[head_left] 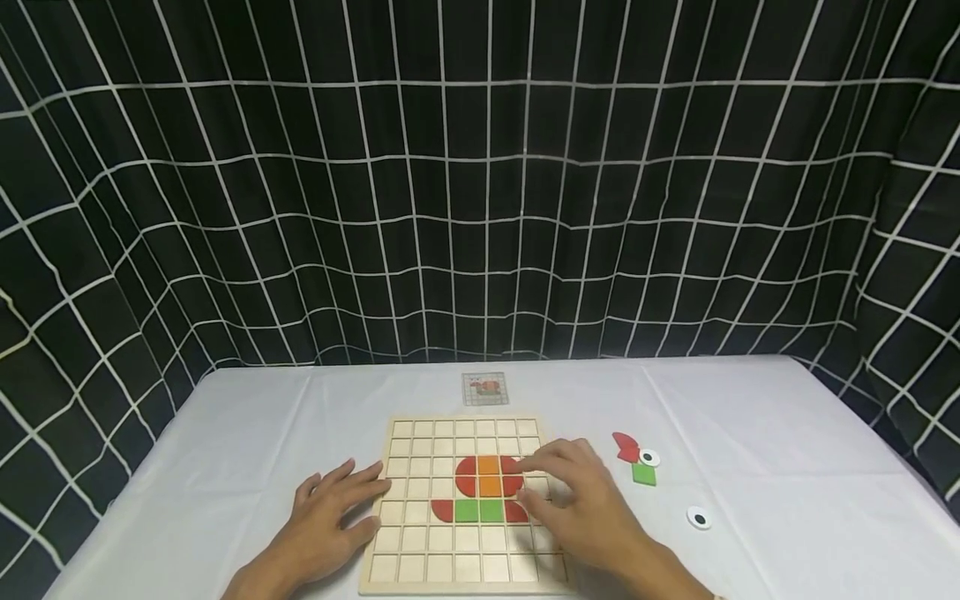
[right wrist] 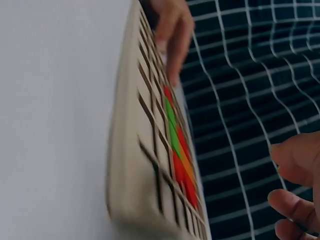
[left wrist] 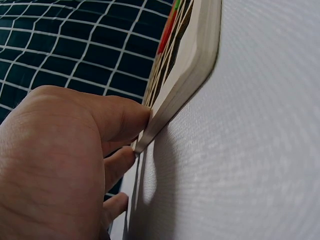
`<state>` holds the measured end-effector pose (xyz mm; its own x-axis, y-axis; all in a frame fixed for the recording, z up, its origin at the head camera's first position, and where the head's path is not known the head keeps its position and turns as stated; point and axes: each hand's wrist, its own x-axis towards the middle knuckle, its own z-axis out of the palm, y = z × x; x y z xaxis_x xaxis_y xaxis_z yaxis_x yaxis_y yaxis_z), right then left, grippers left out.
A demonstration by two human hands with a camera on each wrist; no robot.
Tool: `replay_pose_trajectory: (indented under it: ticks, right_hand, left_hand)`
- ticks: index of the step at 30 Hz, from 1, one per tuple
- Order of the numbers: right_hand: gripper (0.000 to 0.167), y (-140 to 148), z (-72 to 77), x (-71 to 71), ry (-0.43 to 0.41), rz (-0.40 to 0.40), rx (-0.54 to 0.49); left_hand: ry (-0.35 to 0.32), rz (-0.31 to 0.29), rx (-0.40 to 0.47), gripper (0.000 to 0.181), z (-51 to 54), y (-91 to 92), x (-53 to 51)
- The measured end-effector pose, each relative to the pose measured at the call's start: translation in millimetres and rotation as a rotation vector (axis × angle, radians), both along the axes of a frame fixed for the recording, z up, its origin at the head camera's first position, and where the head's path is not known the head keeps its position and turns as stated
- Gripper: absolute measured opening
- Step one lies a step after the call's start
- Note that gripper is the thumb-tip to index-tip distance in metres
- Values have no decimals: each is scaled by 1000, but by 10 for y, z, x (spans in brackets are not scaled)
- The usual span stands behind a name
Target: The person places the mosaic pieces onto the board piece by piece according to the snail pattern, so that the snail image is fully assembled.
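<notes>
A pale wooden grid board lies on the white-covered table. Set in its cells are orange squares between red rounded pieces. Below them runs a row of green squares, with a red curved piece at its left end and another at its right. My left hand touches the board's left edge, fingers spread and thumb against the rim. Over the right part of the board hovers my right hand, thumb and fingers apart, nothing held between them; in the right wrist view its fingertips stand clear of the board.
Right of the board lie red curved pieces, a green square and a white disc with a black dot. Nearer sits a second such disc. Behind the board is a small picture card. Black grid-patterned cloth surrounds the table.
</notes>
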<state>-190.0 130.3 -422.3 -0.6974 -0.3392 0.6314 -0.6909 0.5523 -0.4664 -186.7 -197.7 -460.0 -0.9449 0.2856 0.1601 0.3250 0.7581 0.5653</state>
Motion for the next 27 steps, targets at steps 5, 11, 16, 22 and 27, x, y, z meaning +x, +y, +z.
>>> replay_pose_trajectory:
  ticks: [5,11,16,22,27]
  right_hand:
    - [34,326,64,0,25,-112,19]
    - [35,641,76,-74,61,-164,-5]
    - [35,877,10,-141,44,-215,-41]
    - [29,1087,-116,-210,-43,-320,-47]
    - [27,1159,-214,-261,-85,-357,-46]
  left_hand:
    - [18,1,-2,39,-12,-10,-2]
    - [9,4,-13,39,-30,-1,-7]
    - [0,14,-20,40,-17,12,-10]
    - [7,8,-13,39,-7,6,-13]
    - [14,12,-13,39,-2,-9,-8]
